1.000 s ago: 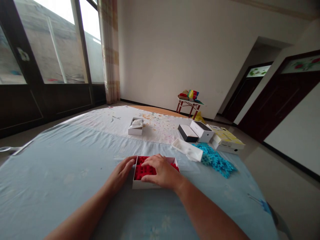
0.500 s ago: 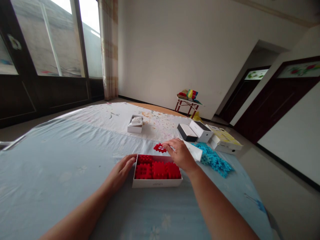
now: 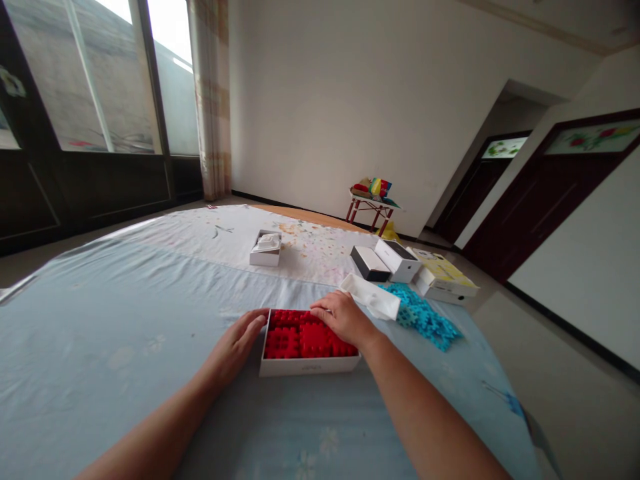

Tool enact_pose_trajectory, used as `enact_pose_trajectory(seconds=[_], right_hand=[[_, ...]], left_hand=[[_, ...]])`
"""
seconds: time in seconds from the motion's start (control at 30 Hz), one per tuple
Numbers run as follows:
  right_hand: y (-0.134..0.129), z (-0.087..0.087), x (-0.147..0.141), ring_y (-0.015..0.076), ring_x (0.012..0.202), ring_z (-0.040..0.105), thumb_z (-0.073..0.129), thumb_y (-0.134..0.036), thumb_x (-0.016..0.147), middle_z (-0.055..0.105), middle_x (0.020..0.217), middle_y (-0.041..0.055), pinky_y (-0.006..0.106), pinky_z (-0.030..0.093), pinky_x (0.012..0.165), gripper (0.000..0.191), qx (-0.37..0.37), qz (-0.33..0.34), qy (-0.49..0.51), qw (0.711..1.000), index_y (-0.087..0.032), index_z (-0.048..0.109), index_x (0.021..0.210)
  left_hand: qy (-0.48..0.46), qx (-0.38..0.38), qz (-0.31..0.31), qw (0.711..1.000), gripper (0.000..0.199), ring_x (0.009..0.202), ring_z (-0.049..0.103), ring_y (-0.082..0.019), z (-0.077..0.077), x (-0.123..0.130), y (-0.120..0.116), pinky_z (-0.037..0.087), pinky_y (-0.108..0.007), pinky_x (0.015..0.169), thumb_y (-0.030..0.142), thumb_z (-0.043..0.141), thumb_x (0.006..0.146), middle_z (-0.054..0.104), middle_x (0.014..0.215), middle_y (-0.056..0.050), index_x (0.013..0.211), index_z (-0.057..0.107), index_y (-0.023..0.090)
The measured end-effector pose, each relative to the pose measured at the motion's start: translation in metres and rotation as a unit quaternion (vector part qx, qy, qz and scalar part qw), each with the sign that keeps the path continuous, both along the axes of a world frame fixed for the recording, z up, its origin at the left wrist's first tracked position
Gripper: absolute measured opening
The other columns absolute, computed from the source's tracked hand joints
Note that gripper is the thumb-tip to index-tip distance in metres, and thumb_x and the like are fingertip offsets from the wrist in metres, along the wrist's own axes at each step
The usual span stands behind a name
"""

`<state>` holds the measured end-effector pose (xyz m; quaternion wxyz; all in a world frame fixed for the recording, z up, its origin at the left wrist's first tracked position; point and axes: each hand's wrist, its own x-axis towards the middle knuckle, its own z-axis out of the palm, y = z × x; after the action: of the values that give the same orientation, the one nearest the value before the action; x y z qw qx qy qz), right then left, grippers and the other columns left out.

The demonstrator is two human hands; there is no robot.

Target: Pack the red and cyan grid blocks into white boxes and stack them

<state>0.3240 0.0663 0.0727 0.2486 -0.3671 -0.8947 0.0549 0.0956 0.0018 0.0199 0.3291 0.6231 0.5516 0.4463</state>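
Red toothed plastic building pieces (image 3: 316, 339) fill a shallow white box (image 3: 310, 365) in front of me. My left hand (image 3: 245, 337) rests against the box's left side, its fingers stretched toward the back left corner and touching the wall. At the back right part of the box, my right hand (image 3: 345, 320) reaches in over the rim. Its thumb and fingers are pinched at a red piece, which they mostly cover. A white lid-like tray (image 3: 373, 298) lies just beyond the right hand, beside a heap of blue toothed pieces (image 3: 423, 319).
A small white box (image 3: 266, 257) with white contents stands farther back. Toward the right are a black-and-white box (image 3: 370, 264), a white box (image 3: 399, 261) and a yellow-topped box (image 3: 443, 275). A blue-and-white cloth (image 3: 125, 333) covers the table. A small stand (image 3: 373, 198) is by the wall.
My right hand has lowered the red piece from above the back rim into the box. The left hand stays at the box's left side. The view has shifted slightly.
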Motion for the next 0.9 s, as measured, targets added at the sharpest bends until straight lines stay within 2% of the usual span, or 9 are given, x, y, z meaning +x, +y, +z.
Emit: enact_pose_trajectory(seconds=[0.13,0.3,0.47,0.53,0.63,0.77,0.9], right_hand=[[-0.004,0.009,0.01,0.0179,0.084,0.058,0.053,-0.031,0.084,0.068,0.083,0.0035,0.032,0.04,0.079,0.018,-0.002,-0.012,0.045,0.999,-0.022,0.068,0.088],[-0.018,0.027,0.031,0.0189,0.084,0.058,0.059,-0.036,0.078,0.067,0.083,0.0035,0.032,0.041,0.079,0.02,-0.075,-0.005,0.019,0.997,-0.022,0.068,0.088],[-0.026,0.032,0.048,0.0229,0.099,0.053,0.071,-0.048,0.06,0.063,0.101,0.005,0.036,0.036,0.089,0.048,-0.158,0.012,-0.06,0.986,-0.025,0.064,0.102],[-0.027,0.032,0.051,0.0235,0.101,0.051,0.074,-0.046,0.057,0.062,0.103,0.0052,0.037,0.034,0.091,0.051,-0.176,0.01,-0.087,0.98,-0.025,0.064,0.103],[-0.029,0.032,0.052,0.0226,0.098,0.053,0.073,-0.04,0.061,0.063,0.1,0.0044,0.036,0.034,0.091,0.042,-0.18,0.01,-0.095,0.979,-0.024,0.065,0.1],[-0.029,0.033,0.052,0.0192,0.09,0.056,0.06,-0.032,0.075,0.066,0.092,0.0032,0.033,0.037,0.088,0.022,-0.156,0.026,-0.065,0.985,-0.023,0.067,0.094],[-0.023,0.034,0.052,0.0171,0.088,0.057,0.049,-0.023,0.083,0.067,0.09,0.0036,0.031,0.039,0.083,0.021,-0.1,0.017,-0.009,0.995,-0.021,0.067,0.093]], left_hand=[[-0.004,-0.005,0.0,1.0,0.047,0.105,0.054,-0.022,-0.001,-0.001,0.001,0.037,-0.032,0.095,0.051,0.033,0.083,0.062,0.111,-0.005,0.109,0.057,0.019],[-0.005,-0.009,0.006,1.0,0.047,0.105,0.054,-0.022,-0.003,-0.001,0.002,0.037,-0.033,0.095,0.051,0.035,0.083,0.061,0.112,-0.005,0.11,0.057,0.02],[-0.01,-0.01,-0.002,1.0,0.048,0.106,0.052,-0.023,-0.005,-0.001,0.003,0.035,-0.035,0.097,0.052,0.034,0.083,0.061,0.112,-0.005,0.111,0.056,0.019],[-0.012,-0.012,-0.005,1.0,0.048,0.107,0.052,-0.023,-0.006,-0.001,0.004,0.033,-0.035,0.098,0.052,0.034,0.083,0.06,0.112,-0.006,0.109,0.056,0.019],[-0.018,-0.015,-0.009,1.0,0.048,0.107,0.051,-0.023,-0.007,-0.002,0.005,0.032,-0.036,0.098,0.052,0.034,0.083,0.059,0.113,-0.006,0.111,0.055,0.019],[-0.02,-0.019,-0.006,1.0,0.048,0.107,0.051,-0.023,-0.006,-0.002,0.004,0.033,-0.035,0.098,0.053,0.034,0.082,0.06,0.112,-0.005,0.11,0.055,0.019],[-0.017,-0.016,-0.005,1.0,0.048,0.107,0.052,-0.023,-0.006,-0.001,0.004,0.034,-0.035,0.097,0.053,0.034,0.082,0.061,0.112,-0.005,0.108,0.056,0.019]])
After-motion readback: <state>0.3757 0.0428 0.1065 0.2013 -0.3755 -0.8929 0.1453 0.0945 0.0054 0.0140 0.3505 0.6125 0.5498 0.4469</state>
